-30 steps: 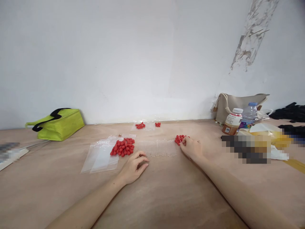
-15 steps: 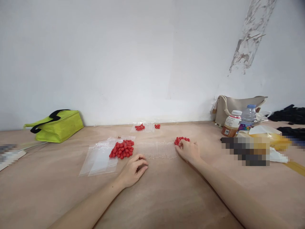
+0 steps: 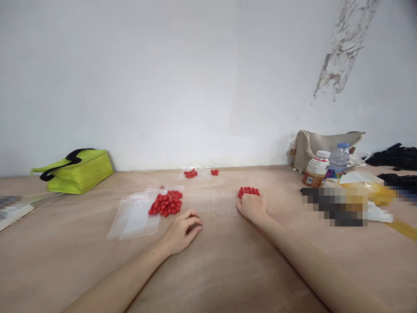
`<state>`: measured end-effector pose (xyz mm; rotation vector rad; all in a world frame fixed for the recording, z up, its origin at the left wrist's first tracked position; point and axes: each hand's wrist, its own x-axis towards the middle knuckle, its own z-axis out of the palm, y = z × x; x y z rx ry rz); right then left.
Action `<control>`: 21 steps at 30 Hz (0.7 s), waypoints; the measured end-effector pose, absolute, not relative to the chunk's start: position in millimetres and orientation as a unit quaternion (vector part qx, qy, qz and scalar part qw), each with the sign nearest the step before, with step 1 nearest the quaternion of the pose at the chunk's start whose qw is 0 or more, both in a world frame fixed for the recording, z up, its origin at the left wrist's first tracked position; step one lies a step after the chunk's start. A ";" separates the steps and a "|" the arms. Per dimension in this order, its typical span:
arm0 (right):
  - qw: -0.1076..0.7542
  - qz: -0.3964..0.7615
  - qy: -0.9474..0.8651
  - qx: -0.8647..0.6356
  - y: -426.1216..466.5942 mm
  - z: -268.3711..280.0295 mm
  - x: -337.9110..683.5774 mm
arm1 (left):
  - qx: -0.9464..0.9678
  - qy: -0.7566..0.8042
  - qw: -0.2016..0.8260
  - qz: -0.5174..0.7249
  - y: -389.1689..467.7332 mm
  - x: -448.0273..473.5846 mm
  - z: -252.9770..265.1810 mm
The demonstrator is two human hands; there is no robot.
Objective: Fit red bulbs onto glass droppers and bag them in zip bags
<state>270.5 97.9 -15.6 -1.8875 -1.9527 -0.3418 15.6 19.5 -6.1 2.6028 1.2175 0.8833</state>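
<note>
My left hand (image 3: 183,230) rests on the table with its fingers loosely bent and its thumb apart, holding nothing. Just beyond its fingertips begins a row of thin clear tubes (image 3: 211,205), laid side by side like glass dropper tubes. A heap of red rubber bulbs (image 3: 166,203) lies to the left of this row, partly on clear zip bags (image 3: 137,217). My right hand (image 3: 253,207) is closed at the right end of the row, knuckles up. Right behind it a neat cluster of red bulbs (image 3: 249,190) shows; whatever its fingers hold is hidden.
Near the wall lie two small groups of red pieces (image 3: 190,173) with clear plastic. A lime bag (image 3: 81,171) stands at left. On the right are a brown-labelled bottle (image 3: 316,169), a water bottle (image 3: 339,158), a grey bag (image 3: 325,141) and yellow plastic (image 3: 368,193).
My right hand has shifted slightly left and towards me and turned knuckles up, uncovering more of the red cluster behind it. My left hand has stayed in place.
</note>
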 end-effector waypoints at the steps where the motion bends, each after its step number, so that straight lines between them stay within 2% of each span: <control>1: 0.198 -0.125 -0.700 -0.675 99.5 -17.0 269.8 | 0.864 0.403 0.068 0.294 19.6 15.7 -5.9; 7: 0.192 -0.137 -0.694 -0.680 101.1 -20.9 266.3 | 0.865 0.404 0.063 0.291 17.8 18.4 -7.3; 11: 0.233 -0.158 -0.697 -0.660 86.4 -13.2 264.4 | 0.839 0.438 -0.002 0.323 23.6 10.5 -0.5; 14: 0.268 -0.137 -0.751 -0.588 70.5 -7.8 264.3 | 0.801 0.494 -0.052 0.333 41.4 -13.9 18.1; 17: 0.288 -0.095 -0.824 -0.478 55.7 -7.9 265.1 | 0.754 0.590 -0.075 0.280 70.8 -48.1 41.8; 21: 0.320 -0.084 -0.872 -0.362 40.8 -15.8 266.0 | 0.783 0.581 -0.047 0.216 114.9 -77.1 60.8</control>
